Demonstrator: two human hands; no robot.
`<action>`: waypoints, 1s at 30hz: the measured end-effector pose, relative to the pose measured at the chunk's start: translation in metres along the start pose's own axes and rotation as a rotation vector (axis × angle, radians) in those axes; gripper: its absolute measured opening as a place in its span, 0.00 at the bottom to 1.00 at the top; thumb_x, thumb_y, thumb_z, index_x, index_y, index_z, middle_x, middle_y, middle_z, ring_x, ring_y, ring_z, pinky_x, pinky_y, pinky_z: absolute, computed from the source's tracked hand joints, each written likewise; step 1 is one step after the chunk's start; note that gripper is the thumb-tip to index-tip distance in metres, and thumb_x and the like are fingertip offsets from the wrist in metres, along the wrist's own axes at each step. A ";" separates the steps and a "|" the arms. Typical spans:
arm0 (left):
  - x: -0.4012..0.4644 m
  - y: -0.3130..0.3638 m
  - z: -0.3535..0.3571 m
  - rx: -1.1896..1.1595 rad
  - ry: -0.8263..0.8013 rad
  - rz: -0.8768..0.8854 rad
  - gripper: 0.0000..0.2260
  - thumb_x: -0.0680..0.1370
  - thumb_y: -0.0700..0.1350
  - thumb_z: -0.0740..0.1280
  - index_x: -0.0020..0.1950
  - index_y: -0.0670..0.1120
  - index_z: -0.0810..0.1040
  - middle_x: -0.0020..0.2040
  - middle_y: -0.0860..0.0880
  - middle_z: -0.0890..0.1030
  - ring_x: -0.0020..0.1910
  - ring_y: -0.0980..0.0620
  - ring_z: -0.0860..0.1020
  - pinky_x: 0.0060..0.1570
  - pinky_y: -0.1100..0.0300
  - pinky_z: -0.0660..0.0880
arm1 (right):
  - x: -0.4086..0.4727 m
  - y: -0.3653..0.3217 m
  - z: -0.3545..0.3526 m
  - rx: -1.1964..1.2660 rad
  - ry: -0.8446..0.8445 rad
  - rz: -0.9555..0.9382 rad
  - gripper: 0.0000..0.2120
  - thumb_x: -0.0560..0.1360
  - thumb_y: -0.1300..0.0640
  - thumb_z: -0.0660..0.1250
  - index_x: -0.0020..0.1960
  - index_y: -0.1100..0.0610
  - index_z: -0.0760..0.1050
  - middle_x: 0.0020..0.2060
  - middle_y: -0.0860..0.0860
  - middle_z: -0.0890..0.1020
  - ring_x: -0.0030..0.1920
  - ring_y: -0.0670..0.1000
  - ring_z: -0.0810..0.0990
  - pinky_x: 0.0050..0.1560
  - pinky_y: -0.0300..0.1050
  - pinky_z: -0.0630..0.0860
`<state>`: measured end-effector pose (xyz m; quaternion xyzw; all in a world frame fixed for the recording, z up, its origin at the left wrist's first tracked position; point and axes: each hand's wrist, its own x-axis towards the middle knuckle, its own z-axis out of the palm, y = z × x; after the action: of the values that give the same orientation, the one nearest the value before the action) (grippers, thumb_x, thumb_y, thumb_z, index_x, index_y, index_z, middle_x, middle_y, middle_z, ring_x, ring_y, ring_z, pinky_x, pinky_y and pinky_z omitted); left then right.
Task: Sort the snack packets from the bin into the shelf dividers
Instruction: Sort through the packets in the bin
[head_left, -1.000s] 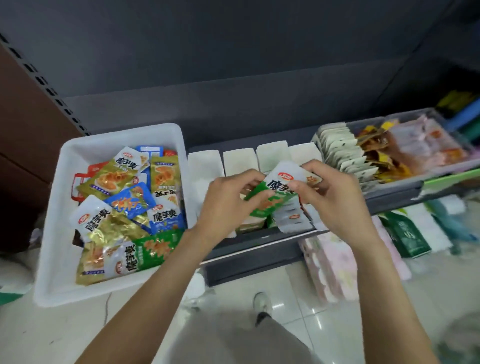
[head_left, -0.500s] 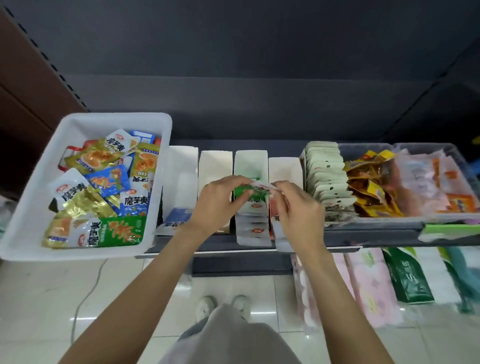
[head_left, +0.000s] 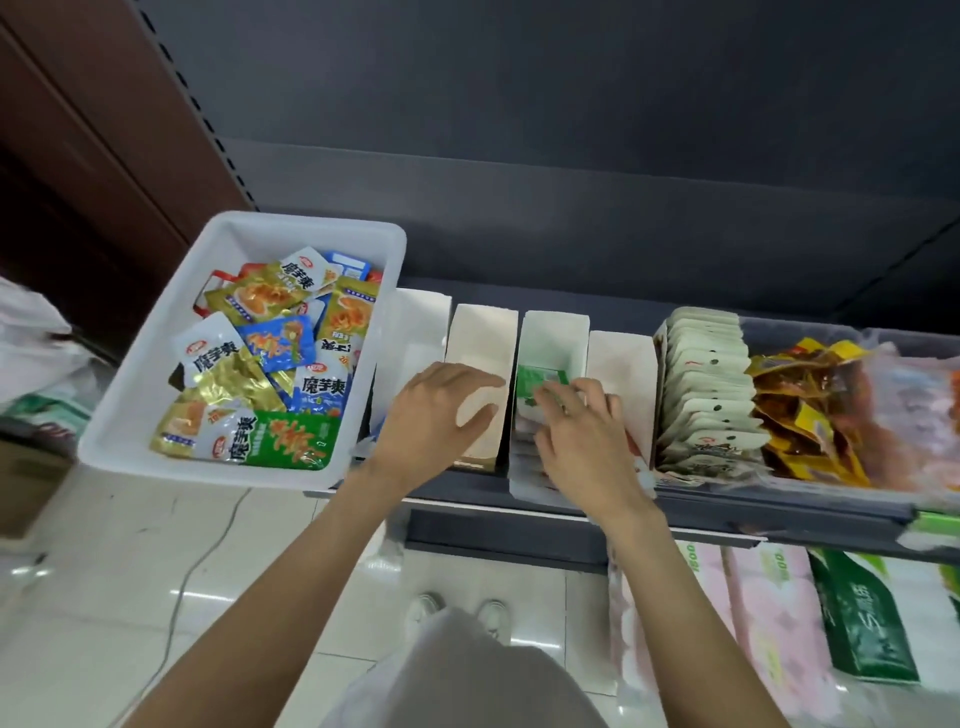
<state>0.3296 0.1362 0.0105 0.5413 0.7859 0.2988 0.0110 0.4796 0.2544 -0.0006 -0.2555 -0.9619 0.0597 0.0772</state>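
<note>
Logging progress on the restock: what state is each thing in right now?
White plastic bin: still holds mixed packets.
Green snack packet: lying in the third white divider.
Third white cardboard divider: partly filled.
Second white cardboard divider: mostly hidden.
Left hand: open, resting on second divider.
Right hand: fingers pressing the green packet down.

Bin (head_left: 130, 410) of snack packets (head_left: 270, 364) left of shelf dividers (head_left: 483, 338); packet rows (head_left: 701, 389) to their right.
</note>
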 end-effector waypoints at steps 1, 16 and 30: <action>-0.005 -0.004 -0.012 -0.026 0.073 -0.033 0.11 0.76 0.50 0.64 0.56 0.49 0.80 0.50 0.53 0.82 0.49 0.56 0.78 0.50 0.64 0.73 | 0.000 -0.008 -0.007 0.110 0.035 0.004 0.15 0.76 0.59 0.61 0.62 0.57 0.75 0.59 0.53 0.79 0.60 0.57 0.73 0.57 0.52 0.71; -0.089 -0.196 -0.129 0.210 -0.233 -0.771 0.19 0.71 0.51 0.72 0.60 0.50 0.75 0.54 0.45 0.77 0.52 0.42 0.77 0.50 0.53 0.72 | 0.115 -0.213 0.032 0.351 -0.379 -0.301 0.17 0.75 0.51 0.68 0.62 0.54 0.75 0.57 0.52 0.80 0.56 0.53 0.77 0.52 0.49 0.75; -0.074 -0.227 -0.143 -0.358 0.156 -0.550 0.17 0.72 0.44 0.74 0.58 0.50 0.76 0.51 0.56 0.79 0.46 0.58 0.78 0.43 0.65 0.75 | 0.125 -0.235 0.048 0.695 -0.168 0.212 0.08 0.76 0.52 0.67 0.49 0.57 0.77 0.41 0.47 0.79 0.42 0.49 0.77 0.41 0.43 0.70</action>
<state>0.1201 -0.0460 -0.0041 0.2739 0.8361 0.4583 0.1260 0.2509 0.1111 0.0033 -0.3065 -0.8554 0.4110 0.0736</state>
